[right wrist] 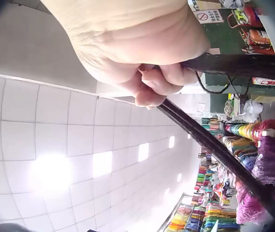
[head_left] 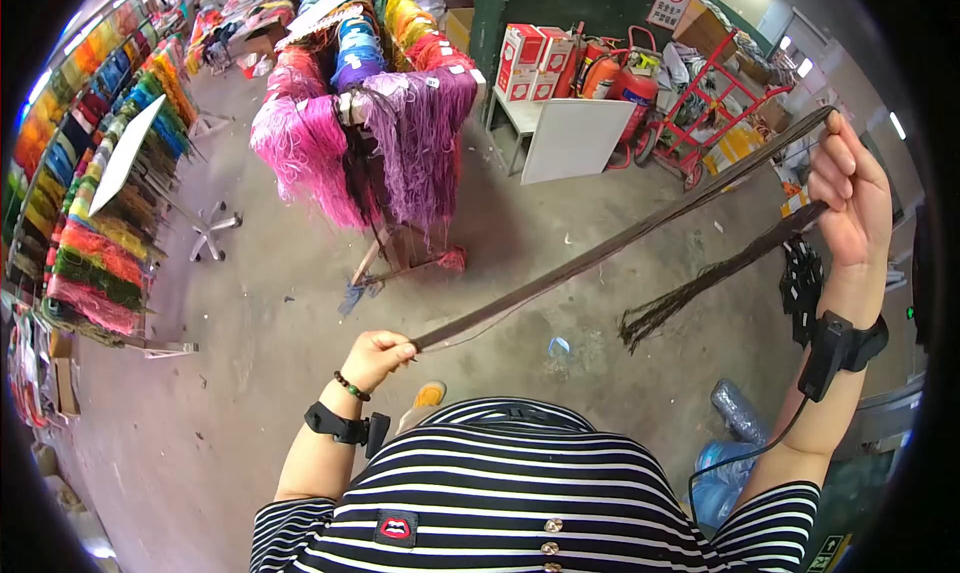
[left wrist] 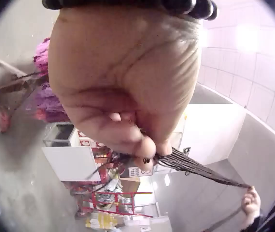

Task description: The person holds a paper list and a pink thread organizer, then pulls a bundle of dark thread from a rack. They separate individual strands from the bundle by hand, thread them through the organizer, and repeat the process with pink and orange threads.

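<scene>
A long dark brown hank of thread stretches slanting upward between the two hands in the head view. My left hand pinches its lower end between thumb and curled fingers; in the left wrist view the strands fan out from the fingertips of the left hand. Raised at the right, my right hand grips the upper end, and a loose tail hangs from it down to the left. In the right wrist view the right hand has curled fingers round the dark bundle.
A rack ahead carries pink and purple hanks. Racks of coloured hanks line the left. Beyond are a white board, fire extinguishers and a red trolley. Plastic-wrapped items lie near the right elbow.
</scene>
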